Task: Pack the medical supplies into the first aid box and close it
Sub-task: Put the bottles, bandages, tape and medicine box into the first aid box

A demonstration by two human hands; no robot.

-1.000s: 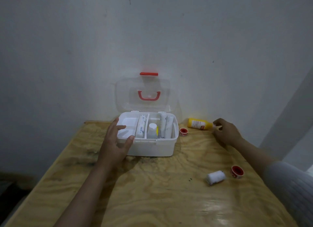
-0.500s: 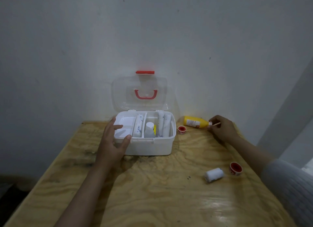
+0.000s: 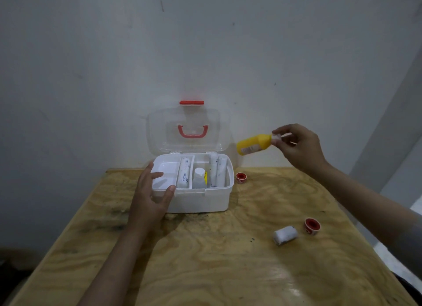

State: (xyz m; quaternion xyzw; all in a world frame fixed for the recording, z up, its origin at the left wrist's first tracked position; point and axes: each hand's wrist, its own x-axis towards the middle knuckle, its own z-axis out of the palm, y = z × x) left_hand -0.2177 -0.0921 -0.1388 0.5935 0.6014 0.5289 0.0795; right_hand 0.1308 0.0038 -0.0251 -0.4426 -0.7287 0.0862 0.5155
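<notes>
The white first aid box (image 3: 201, 199) stands open at the back of the wooden table (image 3: 205, 260), its clear lid (image 3: 164, 132) with a red handle upright against the wall. Inside lie rolled bandages and a small white bottle (image 3: 199, 177). My left hand (image 3: 151, 196) grips the box's front left corner. My right hand (image 3: 299, 148) holds a yellow bottle (image 3: 253, 144) by its white cap, in the air to the right of the lid. A white gauze roll (image 3: 285, 235) and a red tape roll (image 3: 312, 225) lie at the right. Another red tape roll (image 3: 241, 178) sits beside the box.
A grey wall stands right behind the box. The table's right edge runs close to the gauze and tape. A pale wall corner rises at the far right.
My right hand has lifted the yellow bottle off the table by its cap and raised it beside the lid. My left hand has stayed on the box.
</notes>
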